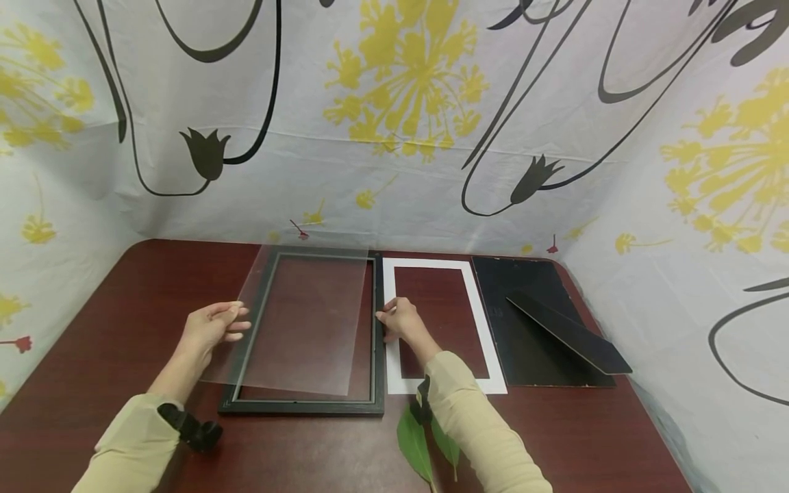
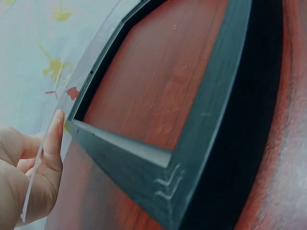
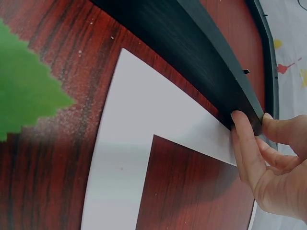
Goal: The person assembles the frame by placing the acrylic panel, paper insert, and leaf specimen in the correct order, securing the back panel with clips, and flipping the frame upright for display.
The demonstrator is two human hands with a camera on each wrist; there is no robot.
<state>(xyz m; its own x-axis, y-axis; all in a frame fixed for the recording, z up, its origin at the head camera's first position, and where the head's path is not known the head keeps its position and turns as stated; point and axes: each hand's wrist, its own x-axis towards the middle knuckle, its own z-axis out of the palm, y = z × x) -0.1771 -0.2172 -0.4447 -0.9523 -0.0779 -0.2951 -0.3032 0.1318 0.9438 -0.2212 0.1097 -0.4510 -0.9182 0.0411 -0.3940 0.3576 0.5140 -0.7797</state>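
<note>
My left hand (image 1: pixel 212 327) pinches the left edge of a clear sheet (image 1: pixel 308 322), thumb on one face and fingers on the other. The sheet is held tilted over a dark picture frame (image 1: pixel 302 407) that lies on the table. In the left wrist view, the frame's corner (image 2: pixel 170 182) shows close up, apart from the sheet. With thumb and fingers, my right hand (image 1: pixel 405 322) grips the frame's right side bar. Beside that hand lies a white mat (image 3: pixel 124 110) with a rectangular opening; the right forearm passes over part of it.
A black backing board (image 1: pixel 524 281) with a raised stand leg (image 1: pixel 567 334) lies right of the mat. Green leaves (image 1: pixel 414 441) lie near the front, partly under the right sleeve. Patterned cloth (image 1: pixel 394 185) borders the brown table (image 1: pixel 123 301) at the back and sides.
</note>
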